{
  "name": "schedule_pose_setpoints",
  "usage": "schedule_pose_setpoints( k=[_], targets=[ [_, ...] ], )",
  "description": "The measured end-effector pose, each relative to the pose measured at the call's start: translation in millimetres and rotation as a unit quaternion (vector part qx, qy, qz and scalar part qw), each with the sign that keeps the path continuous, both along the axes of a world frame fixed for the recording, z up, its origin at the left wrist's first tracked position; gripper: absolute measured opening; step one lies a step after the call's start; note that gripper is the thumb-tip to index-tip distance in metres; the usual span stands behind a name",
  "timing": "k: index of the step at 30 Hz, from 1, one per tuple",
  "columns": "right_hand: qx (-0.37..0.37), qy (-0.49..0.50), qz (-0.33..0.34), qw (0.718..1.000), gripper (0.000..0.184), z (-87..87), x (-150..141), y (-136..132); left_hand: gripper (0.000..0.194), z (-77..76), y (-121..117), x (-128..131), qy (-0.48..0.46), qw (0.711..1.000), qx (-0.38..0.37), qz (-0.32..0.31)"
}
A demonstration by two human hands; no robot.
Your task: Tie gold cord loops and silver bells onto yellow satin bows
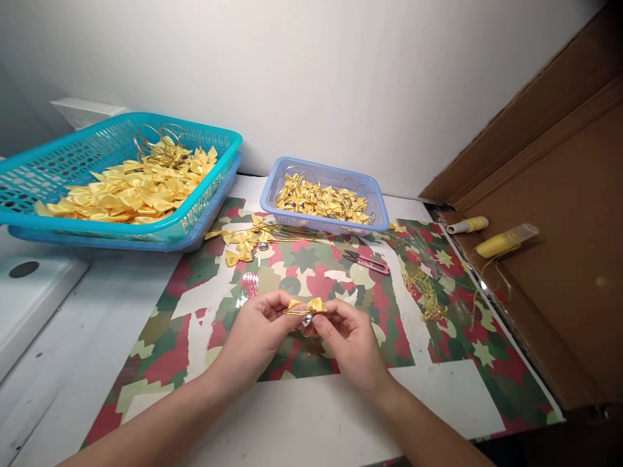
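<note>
Thumbs and fingers of the left hand [256,327] and right hand [357,344] pinch the yellow satin bow [316,304] over the patterned sheet [311,360], silvery bell [306,320] beneath; likely a joining step — the next move calls for steady, fine fingertip control.

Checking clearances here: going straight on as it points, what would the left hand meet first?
First the shiny yellow ribbon bow the left hand holds, then probably the right hand, though depth is unclear.
</note>
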State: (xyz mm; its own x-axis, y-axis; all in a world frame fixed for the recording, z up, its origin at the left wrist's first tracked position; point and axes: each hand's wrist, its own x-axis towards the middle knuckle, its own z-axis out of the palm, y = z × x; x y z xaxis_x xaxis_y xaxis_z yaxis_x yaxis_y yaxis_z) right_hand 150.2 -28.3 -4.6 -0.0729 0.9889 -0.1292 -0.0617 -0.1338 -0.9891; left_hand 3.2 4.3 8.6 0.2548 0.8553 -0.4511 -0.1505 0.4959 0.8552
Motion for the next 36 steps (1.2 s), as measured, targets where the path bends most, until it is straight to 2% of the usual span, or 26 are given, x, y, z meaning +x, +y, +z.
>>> schedule_pose_setpoints(
  k=[5, 8, 11, 14, 19, 28, 36],
  targets=[
    [0.000, -0.021, 0.030, 0.999, 0.022, -0.2, 3, 0, 0.023, -0.6, 1, -1, -0.015, 1.000, -0.007, -0.010],
    [0.065, -0.118, 0.064, 0.989, 0.019, 2.5, 7, 0, 0.023, -2.0, 2, 0, -0.040, 0.999, -0.032, -0.013],
    [0.178, -0.258, 0.075, 0.947, 0.016, 5.8, 10, 1, 0.023, -1.8, 3, 1, -0.084, 0.995, -0.056, -0.018],
    [0.240, -0.323, 0.082, 0.912, 0.019, 6.6, 13, 2, 0.021, -1.0, 4, 3, -0.111, 0.990, -0.084, -0.007],
    [0.267, -0.323, 0.101, 0.902, 0.021, 3.5, 16, 3, 0.021, 2.0, 4, 4, -0.117, 0.985, -0.127, 0.019],
    [0.312, -0.314, 0.148, 0.884, 0.021, 5.2, 23, 7, 0.017, 0.0, 3, 0, -0.139, 0.977, -0.158, -0.029],
    [0.284, -0.287, 0.168, 0.899, 0.021, 4.3, 25, 9, 0.010, -0.2, 3, -1, -0.183, 0.956, -0.224, -0.038]
  ],
)
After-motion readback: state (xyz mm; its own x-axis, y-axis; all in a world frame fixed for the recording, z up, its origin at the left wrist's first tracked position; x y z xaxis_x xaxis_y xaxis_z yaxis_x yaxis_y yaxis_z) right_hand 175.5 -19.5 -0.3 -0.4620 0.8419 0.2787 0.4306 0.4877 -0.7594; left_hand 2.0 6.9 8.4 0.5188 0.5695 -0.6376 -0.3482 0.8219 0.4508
